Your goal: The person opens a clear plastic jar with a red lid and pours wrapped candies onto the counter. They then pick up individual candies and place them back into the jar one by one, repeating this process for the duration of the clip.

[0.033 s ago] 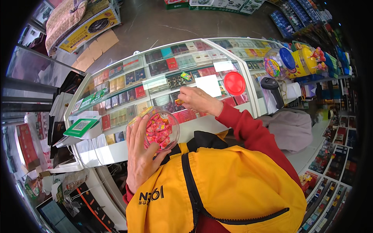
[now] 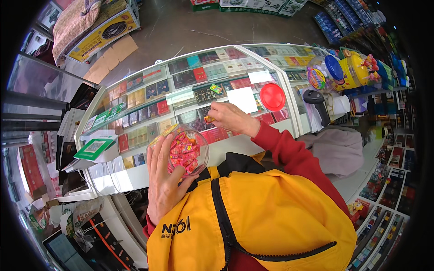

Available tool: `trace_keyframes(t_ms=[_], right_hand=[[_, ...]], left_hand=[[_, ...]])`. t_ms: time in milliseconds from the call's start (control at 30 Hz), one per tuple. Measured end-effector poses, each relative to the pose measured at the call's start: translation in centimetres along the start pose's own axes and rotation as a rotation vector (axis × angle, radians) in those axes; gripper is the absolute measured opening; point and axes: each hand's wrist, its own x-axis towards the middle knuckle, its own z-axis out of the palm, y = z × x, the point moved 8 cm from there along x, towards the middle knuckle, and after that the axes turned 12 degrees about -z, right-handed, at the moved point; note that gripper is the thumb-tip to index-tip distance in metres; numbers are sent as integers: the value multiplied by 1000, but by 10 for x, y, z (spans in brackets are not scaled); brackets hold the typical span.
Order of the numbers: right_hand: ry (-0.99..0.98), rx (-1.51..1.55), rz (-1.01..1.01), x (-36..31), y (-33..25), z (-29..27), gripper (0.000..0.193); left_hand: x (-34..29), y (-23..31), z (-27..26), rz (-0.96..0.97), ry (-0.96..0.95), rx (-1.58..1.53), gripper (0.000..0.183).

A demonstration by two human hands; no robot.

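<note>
My left hand (image 2: 163,183) is wrapped round a clear round jar (image 2: 205,156), tilted so that its open mouth shows. Inside lie several candies in pink and red wrappers (image 2: 184,151). My right hand (image 2: 231,118) is closed in a pinch above the glass counter, to the right of the jar's rim. At its fingertips is a small wrapped candy (image 2: 209,119), red and yellow, partly covered by the fingers. A green and yellow wrapped piece (image 2: 217,89) lies on the glass farther off. The jar's likely lid, a red round one (image 2: 273,97), rests flat to the right.
Packs fill the glass display counter (image 2: 181,97) under my hands. A green code stand (image 2: 94,148) is at its left end. To the right are a black handheld scanner (image 2: 318,106), a blue-lidded jar (image 2: 333,67) and a grey cloth (image 2: 338,151). White paper (image 2: 242,99) lies near the red lid.
</note>
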Motion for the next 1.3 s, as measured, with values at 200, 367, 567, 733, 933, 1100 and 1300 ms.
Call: trace_keyframes(t_ms=[200,367,567,733,933,1100,1300], right_hand=[[123,290,312,-31,14,-25,18],[239,330,204,-21,-34,-81,17],[272,205,-304,28,-141,-100,18],[410,594,-175,35,-124,-93,19],[543,204,373,9,20,-56,22],[556,-53,490,-6,65,-29,24],[449,4,591,-13,65,-28,27]], left_hand=[[2,2,1,5,-26,1,32],[3,3,3,23,-38,11,31],[2,3,3,28,-21,8,30],[-1,0,1,5,0,0,30],[-2,-4,-1,4,8,-16,32],[-3,-8,-5,-41,47,-62,31],[-3,-17,-9,-97,120,39,30]])
